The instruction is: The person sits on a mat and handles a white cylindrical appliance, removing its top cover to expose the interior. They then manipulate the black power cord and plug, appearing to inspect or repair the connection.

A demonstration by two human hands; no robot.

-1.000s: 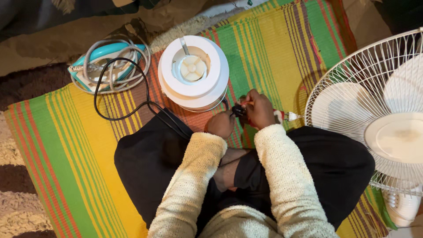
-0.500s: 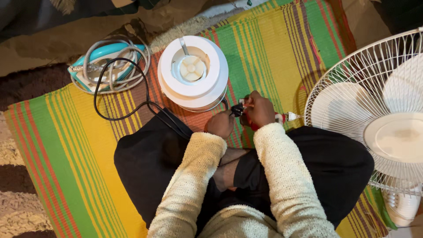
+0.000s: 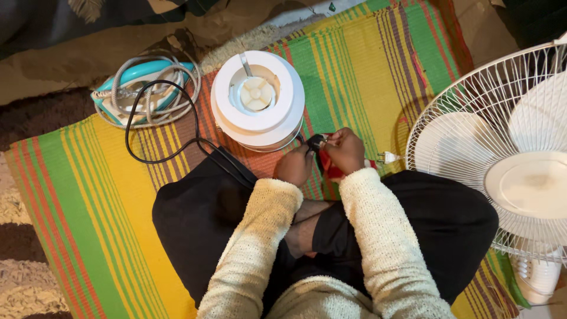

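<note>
Overhead view from the head camera of a seated person in black trousers and cream knitted sleeves, on a striped mat (image 3: 88,195) of green, yellow and orange bands.

The left hand (image 3: 294,166) and the right hand (image 3: 344,151) are brought together just in front of the knees. A small black plug (image 3: 316,142) is pinched between the fingertips of both hands; the left hand is closed narrowly on its near side, and the right hand is curled over it from the right. A red-handled tool (image 3: 332,168) is gripped in the right hand, its handle showing below the palm. How far its tip reaches into the plug cannot be told.

A black cord (image 3: 155,159) is seen running from the plug leftward across the mat, looping beside the person's left knee. A white round appliance (image 3: 258,100) with an open top is set on the mat just beyond the hands, nearly touching them. A second, white plug (image 3: 390,157) lies on the mat just right of the right hand.

A teal-and-white iron (image 3: 139,88), wrapped in its grey cable, is placed at the mat's far left edge. A white fan (image 3: 508,159) with a wire guard lies to the right.
</note>
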